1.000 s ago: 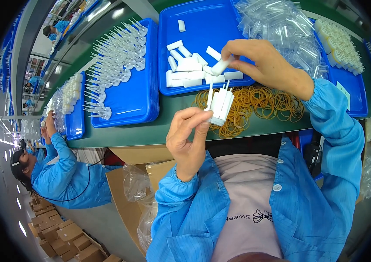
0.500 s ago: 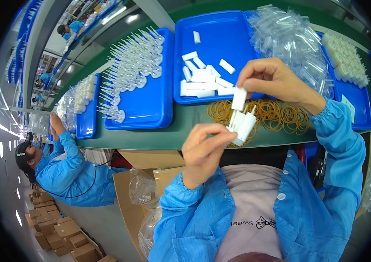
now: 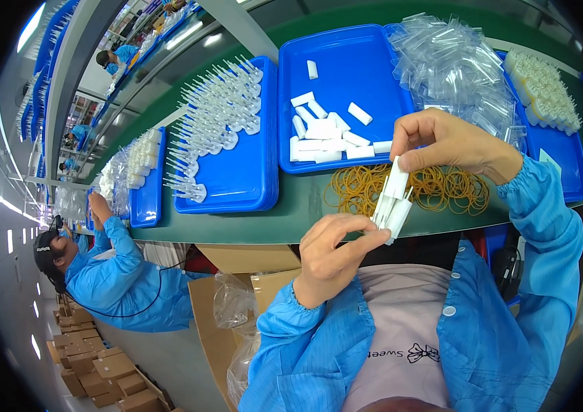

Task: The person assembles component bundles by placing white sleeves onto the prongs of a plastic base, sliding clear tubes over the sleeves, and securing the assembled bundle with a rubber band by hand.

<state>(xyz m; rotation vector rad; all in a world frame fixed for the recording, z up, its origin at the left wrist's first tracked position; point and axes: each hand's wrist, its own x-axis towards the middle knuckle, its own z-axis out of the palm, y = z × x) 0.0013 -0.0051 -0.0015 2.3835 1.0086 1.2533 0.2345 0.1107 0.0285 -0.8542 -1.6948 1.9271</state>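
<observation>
My left hand (image 3: 338, 254) pinches a small bunch of white plastic pieces (image 3: 396, 221) between thumb and fingers, with thin prongs pointing upward. From above, my right hand (image 3: 442, 143) grips a white rectangular cap (image 3: 396, 180) by its upper end. The cap's lower end meets the prongs of the bunch; whether a prong is inside it I cannot tell. Just beyond my hands, a pile of similar white caps (image 3: 322, 134) lies in a blue tray (image 3: 346, 55). Yellow-brown rubber bands (image 3: 449, 192) are spread on the green table (image 3: 236, 230) behind the bunch.
Left of the middle tray, a blue tray (image 3: 236, 182) holds rows of white thin-stemmed parts (image 3: 212, 127). Clear plastic sleeves (image 3: 460, 75) heap up at the back right, beside white parts (image 3: 545, 93) on another tray. A co-worker (image 3: 109, 268) sits at left. Open cardboard (image 3: 212, 336) stands below the table edge.
The whole view has shifted slightly. My hands have come a little nearer to me, and the cap in my right hand now sits lower against the prongs.
</observation>
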